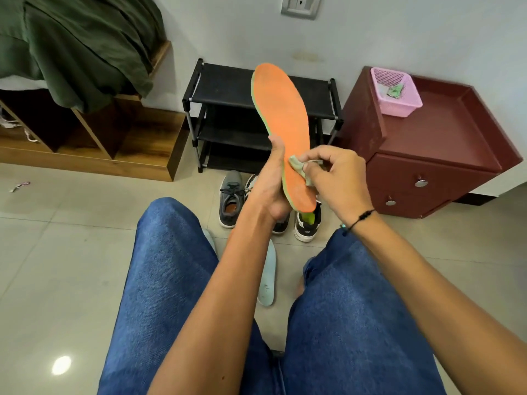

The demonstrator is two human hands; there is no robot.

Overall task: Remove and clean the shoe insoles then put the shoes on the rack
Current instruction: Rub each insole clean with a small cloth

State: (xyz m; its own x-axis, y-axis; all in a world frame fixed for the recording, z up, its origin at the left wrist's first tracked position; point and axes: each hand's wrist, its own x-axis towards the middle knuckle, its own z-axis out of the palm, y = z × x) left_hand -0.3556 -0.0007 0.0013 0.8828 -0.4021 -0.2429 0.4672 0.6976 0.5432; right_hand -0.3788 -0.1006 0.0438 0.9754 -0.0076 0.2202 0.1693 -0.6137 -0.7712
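The left hand (271,189) grips the heel end of an orange insole (282,121), held upright before the black shoe rack (228,89). The right hand (336,178) pinches a small cloth (299,166) (greenish, crumpled) against its face. Shoes (231,198) sit on the floor below.

Three shoes (231,198), two insoles (282,124) (one orange), one rack (228,89).

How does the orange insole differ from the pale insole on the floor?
The orange insole is held upright by the left hand and wiped with a cloth by the right hand; the pale blue insole lies untouched on the floor. Both are out of the shoes.
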